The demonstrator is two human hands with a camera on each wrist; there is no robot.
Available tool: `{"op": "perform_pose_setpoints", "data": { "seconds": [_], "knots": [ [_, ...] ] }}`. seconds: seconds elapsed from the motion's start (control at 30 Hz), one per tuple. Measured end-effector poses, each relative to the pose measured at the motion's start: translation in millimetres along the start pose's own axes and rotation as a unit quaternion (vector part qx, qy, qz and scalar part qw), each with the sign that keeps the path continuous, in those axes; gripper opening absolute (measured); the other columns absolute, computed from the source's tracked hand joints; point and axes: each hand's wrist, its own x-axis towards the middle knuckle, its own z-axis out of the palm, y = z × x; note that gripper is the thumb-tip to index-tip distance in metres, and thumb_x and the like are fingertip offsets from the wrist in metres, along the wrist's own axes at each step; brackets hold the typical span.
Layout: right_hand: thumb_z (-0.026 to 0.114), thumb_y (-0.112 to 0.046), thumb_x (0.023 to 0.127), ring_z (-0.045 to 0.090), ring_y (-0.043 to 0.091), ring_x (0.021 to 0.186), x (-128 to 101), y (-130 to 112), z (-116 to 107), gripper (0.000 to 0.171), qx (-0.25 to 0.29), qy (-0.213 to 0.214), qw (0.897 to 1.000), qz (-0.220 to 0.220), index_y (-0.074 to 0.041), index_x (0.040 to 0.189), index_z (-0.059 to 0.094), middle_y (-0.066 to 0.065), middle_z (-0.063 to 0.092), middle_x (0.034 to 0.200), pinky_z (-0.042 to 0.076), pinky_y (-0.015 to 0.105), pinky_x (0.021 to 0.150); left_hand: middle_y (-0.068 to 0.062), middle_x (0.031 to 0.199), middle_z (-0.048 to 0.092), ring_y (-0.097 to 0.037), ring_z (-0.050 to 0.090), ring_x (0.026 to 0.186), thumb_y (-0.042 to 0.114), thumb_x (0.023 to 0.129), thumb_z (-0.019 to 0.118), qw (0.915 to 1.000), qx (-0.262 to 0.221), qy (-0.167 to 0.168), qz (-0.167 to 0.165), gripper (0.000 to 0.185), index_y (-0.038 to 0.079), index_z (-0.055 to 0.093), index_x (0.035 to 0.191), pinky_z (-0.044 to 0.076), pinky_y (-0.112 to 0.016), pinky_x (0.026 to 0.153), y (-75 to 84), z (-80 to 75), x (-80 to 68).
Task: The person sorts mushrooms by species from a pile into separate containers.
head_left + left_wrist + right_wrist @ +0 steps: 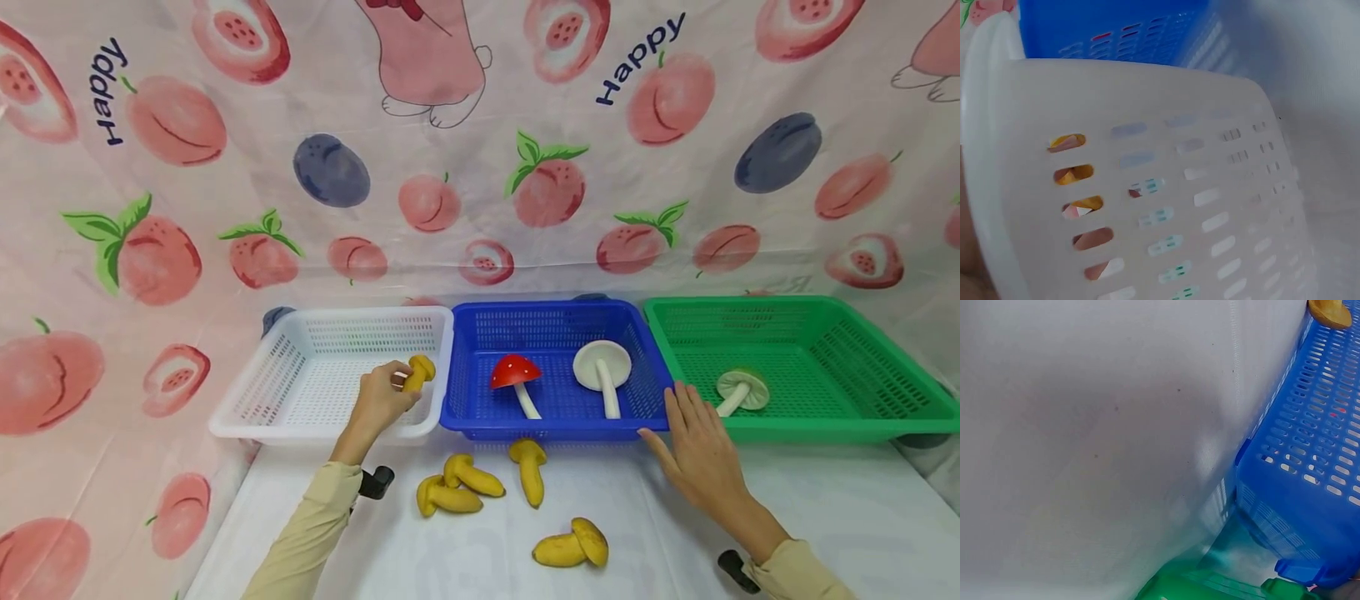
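My left hand reaches over the front rim of the white basket and grips a yellow toy mushroom above the basket's right side. Through the basket wall in the left wrist view, bits of that yellow mushroom show through the slots. My right hand lies flat with straight fingers on the table, its fingertips against the front right corner of the blue basket. Several more yellow mushrooms lie on the white table in front of the baskets.
The blue basket holds a red mushroom and a white mushroom. A green basket at the right holds a pale green mushroom. The right wrist view shows the blue basket's wall. A fruit-print cloth hangs behind.
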Motion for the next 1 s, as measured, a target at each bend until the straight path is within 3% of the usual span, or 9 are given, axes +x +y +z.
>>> {"op": "perform_pose_setpoints", "data": {
  "seconds": [0.3, 0.57, 0.8, 1.0],
  "knots": [
    [0.051, -0.043, 0.095, 0.028, 0.045, 0.134, -1, 1, 3, 0.072, -0.002, 0.002, 1.000, 0.002, 0.012, 0.138, 0.035, 0.033, 0.033, 0.142, 0.010, 0.049, 0.115, -0.021, 0.089, 0.067, -0.029, 0.064, 0.079, 0.003, 0.072, 0.077, 0.9986, 0.045, -0.023, -0.017, 0.035, -0.005, 0.065, 0.104, 0.055, -0.032, 0.061, -5.9, 6.4, 9.0],
    [0.051, -0.044, 0.095, 0.028, 0.044, 0.134, -1, 2, 3, 0.072, -0.006, 0.009, 1.000, 0.000, 0.011, 0.139, 0.036, 0.032, 0.034, 0.142, 0.012, 0.049, 0.114, -0.019, 0.084, 0.066, -0.023, 0.061, 0.072, 0.001, 0.071, 0.076, 0.9927, 0.075, -0.079, -0.052, 0.034, -0.008, 0.064, 0.101, 0.052, -0.028, 0.060, -7.0, 5.2, 11.6],
    [0.051, -0.043, 0.095, 0.028, 0.044, 0.134, -1, 1, 3, 0.072, -0.007, 0.009, 1.000, 0.000, 0.012, 0.138, 0.036, 0.032, 0.034, 0.142, 0.010, 0.048, 0.115, -0.020, 0.096, 0.060, -0.027, 0.055, 0.083, 0.005, 0.074, 0.075, 0.9878, 0.108, -0.102, -0.046, 0.032, -0.008, 0.063, 0.101, 0.051, -0.035, 0.070, -6.0, 6.0, 14.1],
    [0.052, -0.043, 0.095, 0.028, 0.044, 0.134, -1, 2, 3, 0.072, -0.007, 0.010, 1.000, 0.000, 0.012, 0.138, 0.036, 0.032, 0.034, 0.142, 0.011, 0.049, 0.114, -0.019, 0.089, 0.060, -0.025, 0.058, 0.072, 0.008, 0.073, 0.078, 0.9866, 0.105, -0.117, -0.043, 0.031, -0.007, 0.062, 0.094, 0.052, -0.030, 0.060, -10.3, 7.7, 17.0]
  ]
}}
